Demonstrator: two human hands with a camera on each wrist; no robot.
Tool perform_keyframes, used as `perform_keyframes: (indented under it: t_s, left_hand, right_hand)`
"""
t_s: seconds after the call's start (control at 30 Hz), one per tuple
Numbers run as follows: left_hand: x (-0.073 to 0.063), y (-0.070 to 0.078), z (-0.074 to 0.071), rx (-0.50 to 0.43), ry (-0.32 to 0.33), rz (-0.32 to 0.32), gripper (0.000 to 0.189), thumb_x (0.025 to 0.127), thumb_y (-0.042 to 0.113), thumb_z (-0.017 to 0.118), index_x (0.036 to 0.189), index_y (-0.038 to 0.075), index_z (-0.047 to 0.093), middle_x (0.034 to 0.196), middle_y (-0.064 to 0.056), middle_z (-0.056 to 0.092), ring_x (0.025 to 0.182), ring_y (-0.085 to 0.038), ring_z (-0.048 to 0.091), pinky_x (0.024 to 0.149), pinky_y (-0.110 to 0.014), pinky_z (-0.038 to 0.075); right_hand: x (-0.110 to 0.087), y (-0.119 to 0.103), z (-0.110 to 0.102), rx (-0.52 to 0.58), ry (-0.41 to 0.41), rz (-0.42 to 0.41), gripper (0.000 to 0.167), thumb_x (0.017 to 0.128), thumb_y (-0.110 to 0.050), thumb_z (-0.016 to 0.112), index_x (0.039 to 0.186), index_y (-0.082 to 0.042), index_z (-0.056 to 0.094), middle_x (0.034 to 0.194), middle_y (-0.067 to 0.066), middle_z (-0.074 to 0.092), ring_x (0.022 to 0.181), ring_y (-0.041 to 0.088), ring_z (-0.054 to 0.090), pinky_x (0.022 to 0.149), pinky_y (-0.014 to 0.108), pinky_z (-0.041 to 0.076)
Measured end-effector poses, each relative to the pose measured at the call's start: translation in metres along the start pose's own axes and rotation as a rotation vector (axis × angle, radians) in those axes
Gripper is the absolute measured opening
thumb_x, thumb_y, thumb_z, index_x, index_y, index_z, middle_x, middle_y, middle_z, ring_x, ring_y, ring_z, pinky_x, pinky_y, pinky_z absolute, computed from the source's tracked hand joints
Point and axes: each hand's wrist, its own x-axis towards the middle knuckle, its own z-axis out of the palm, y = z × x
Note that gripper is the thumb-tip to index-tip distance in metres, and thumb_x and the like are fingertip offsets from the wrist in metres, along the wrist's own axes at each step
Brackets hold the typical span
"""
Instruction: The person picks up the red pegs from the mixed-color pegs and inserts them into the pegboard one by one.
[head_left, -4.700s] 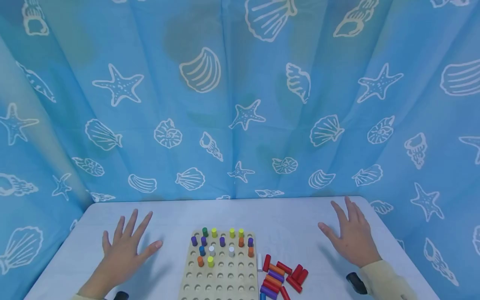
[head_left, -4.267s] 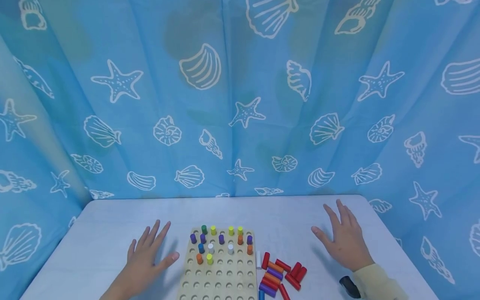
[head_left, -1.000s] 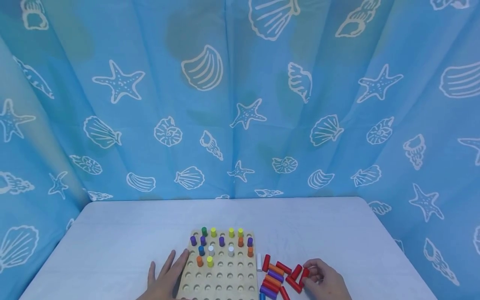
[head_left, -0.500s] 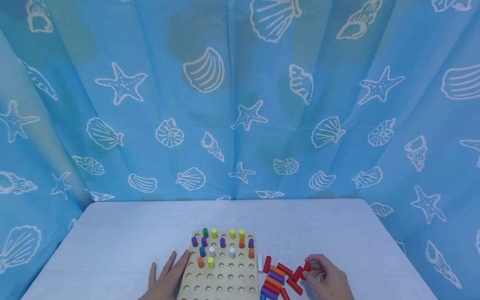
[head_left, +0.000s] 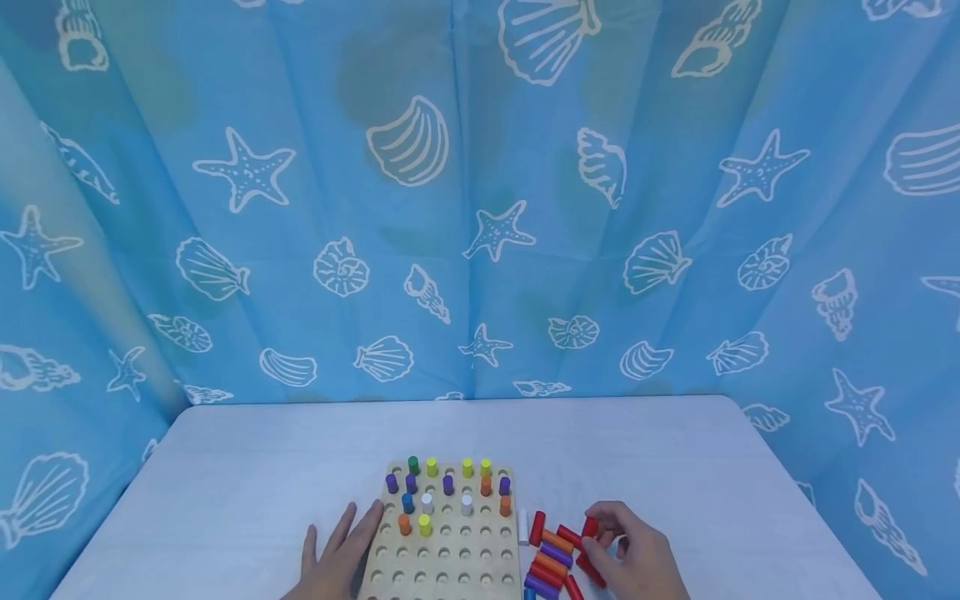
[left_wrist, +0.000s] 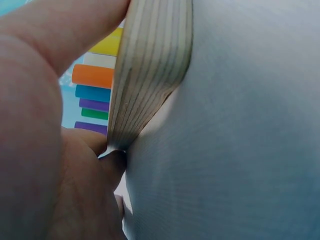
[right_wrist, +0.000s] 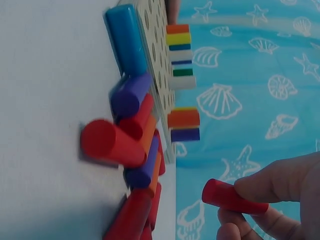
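A pale wooden pegboard point(head_left: 442, 567) with rows of holes lies on the white table, and several coloured pegs stand upright toward its far side. My left hand point(head_left: 333, 560) rests at the board's left edge with its fingers extended. In the left wrist view the thumb point(left_wrist: 75, 30) and fingers lie against the board's layered side point(left_wrist: 150, 60). My right hand point(head_left: 639, 557) pinches a red peg point(right_wrist: 232, 197) between thumb and fingers, right of the board. In the head view this red peg point(head_left: 590, 527) overlaps the loose pile.
Loose red, orange and purple pegs point(head_left: 551, 563) lie along the board's right side. A white peg point(head_left: 523, 527) and a blue peg point(right_wrist: 126, 40) lie beside its right edge. A blue shell-patterned curtain point(head_left: 480, 208) hangs behind the table.
Both hands came down from above the table, the left to the board's edge, the right to the loose pegs. The right hand took a red peg and has just moved left with it.
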Motion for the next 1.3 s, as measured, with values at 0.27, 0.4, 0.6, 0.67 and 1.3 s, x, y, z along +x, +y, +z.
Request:
perform_keyframes:
  t_s: [0.27,0.4,0.6,0.67,1.3]
  left_hand:
    - [0.001,0.001,-0.002,0.017,-0.018,-0.031,0.131,0.061,0.084,0.073,0.162,0.017,0.021,0.165,-0.005,0.027,0.153,-0.041,0.006,0.107,-0.074,-0.022]
    - [0.001,0.000,-0.002,0.018,-0.009,-0.018,0.129,0.063,0.083,0.073,0.162,0.016,0.022,0.165,-0.005,0.027,0.153,-0.042,0.006,0.107,-0.074,-0.022]
    - [0.001,-0.003,0.001,0.008,0.002,0.021,0.129,0.064,0.082,0.072,0.162,0.014,0.022,0.165,-0.006,0.027,0.153,-0.042,0.006,0.107,-0.074,-0.022]
    - [0.001,-0.004,0.001,-0.005,0.001,0.036,0.127,0.067,0.081,0.072,0.162,0.014,0.021,0.165,-0.006,0.026,0.153,-0.042,0.006,0.106,-0.075,-0.022]
    - [0.004,-0.002,-0.003,-0.005,0.006,0.051,0.120,0.074,0.065,0.079,0.161,0.009,0.019,0.163,-0.015,0.028,0.151,-0.047,0.006,0.107,-0.077,-0.018]
  right_hand:
    - [-0.003,-0.011,0.011,0.034,-0.013,-0.037,0.028,0.087,-0.014,0.079,0.112,-0.010,0.066,0.084,-0.006,0.062,0.072,0.011,0.053,0.059,0.019,0.046]
    - [-0.005,-0.018,0.017,0.030,-0.027,-0.069,0.027,0.088,-0.015,0.079,0.111,-0.012,0.067,0.081,-0.006,0.059,0.071,0.011,0.052,0.059,0.019,0.046]
    - [-0.006,-0.025,0.025,0.050,-0.089,-0.102,0.030,0.087,-0.019,0.079,0.113,-0.011,0.066,0.081,-0.006,0.056,0.073,0.011,0.053,0.059,0.019,0.048]
    - [-0.007,-0.027,0.027,0.065,-0.106,-0.129,0.030,0.087,-0.020,0.079,0.113,-0.011,0.066,0.082,-0.006,0.057,0.073,0.011,0.054,0.060,0.019,0.050]
    - [-0.003,-0.062,0.057,0.070,-0.230,-0.321,0.024,0.091,-0.020,0.074,0.113,-0.013,0.067,0.090,-0.011,0.060,0.078,0.007,0.052,0.063,0.023,0.047]
